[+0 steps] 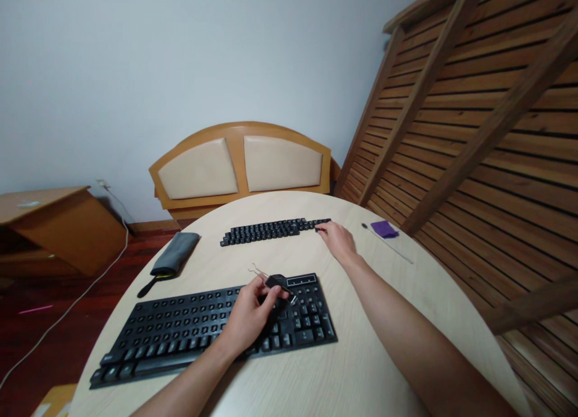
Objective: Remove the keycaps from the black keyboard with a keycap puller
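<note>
Over the right half of a black keyboard [180,311], my left hand [253,305] is closed around a keycap puller [276,282] with a black handle and thin wire ends. Many key positions on the keyboard's upper left lack their caps, while caps remain along the bottom rows and on the number pad. Farther back, removed black keycaps [264,231] lie in tidy rows. My right hand [336,239] reaches to the right end of these rows, its fingertips pinched on a dark keycap [319,228] that is partly hidden.
A grey pouch [176,254] with a black strap lies on the left of the round table [388,321]. To the right are a purple cloth [383,228] and a thin brush [388,244]. A wooden headboard [241,164] stands behind, and slatted wood leans at right.
</note>
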{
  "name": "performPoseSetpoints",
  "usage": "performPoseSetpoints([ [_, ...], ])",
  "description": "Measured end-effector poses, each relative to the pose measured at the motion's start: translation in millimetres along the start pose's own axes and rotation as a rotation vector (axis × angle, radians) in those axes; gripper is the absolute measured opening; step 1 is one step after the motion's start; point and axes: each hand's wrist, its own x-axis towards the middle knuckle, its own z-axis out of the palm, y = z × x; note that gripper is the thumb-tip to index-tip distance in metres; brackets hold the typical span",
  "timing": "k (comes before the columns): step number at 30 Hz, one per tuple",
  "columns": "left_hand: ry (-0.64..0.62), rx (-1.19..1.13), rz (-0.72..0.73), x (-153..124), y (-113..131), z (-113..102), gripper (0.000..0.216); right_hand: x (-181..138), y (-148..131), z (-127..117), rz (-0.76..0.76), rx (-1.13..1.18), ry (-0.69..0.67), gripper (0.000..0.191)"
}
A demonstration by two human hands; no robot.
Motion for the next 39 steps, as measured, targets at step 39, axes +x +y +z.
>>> performPoseSetpoints([
  [39,-0.083,0.194,0.140,-6.7,1.6,-4.7,0.025,-42.3,-75.8,-88.0,-0.301,0.154,-0.845,0.025],
])
